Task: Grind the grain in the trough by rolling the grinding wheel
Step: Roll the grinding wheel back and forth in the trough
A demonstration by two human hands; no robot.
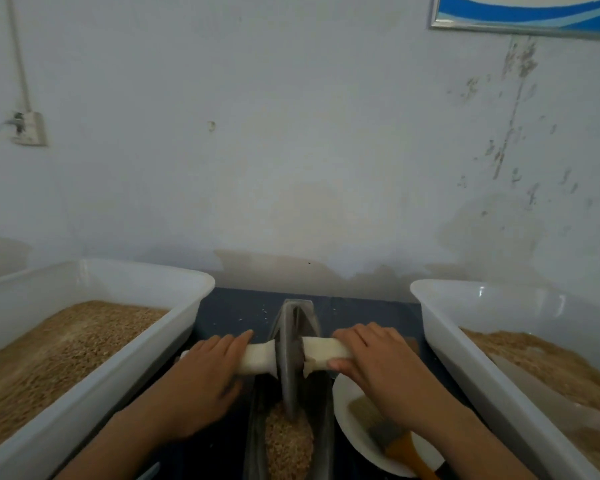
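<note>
Your left hand [208,367] lies over the axle handle [257,358] on the left side of the grinding wheel [290,362], fingers laid nearly straight across the top, palm pressing down rather than wrapped round it. Your right hand [371,362] is on the handle to the right of the wheel, fingers draped over the top and thumb tucked against the near side, so it has a loose grip. One hand on each side loads the wheel evenly, which should keep it upright in the narrow trough [326,431].

The wheel stands on edge in the trough, between your two hands and touching neither. Grain [288,441] lies in the trough on the near side of the wheel, below and between your wrists; the wheel's lower edge meets the far end of that heap. The trough beyond the wheel is hidden.

Left of the wheel stands a white tub [174,327] of grain; right of it another tub [440,327] holds browner material. Just right of the trough, under your right forearm, a brush [392,434] rests on a white plate [350,420], likely kept close for sweeping out the grindings.

Judgement: grinding is in progress; much of the visible grain appears whole.
</note>
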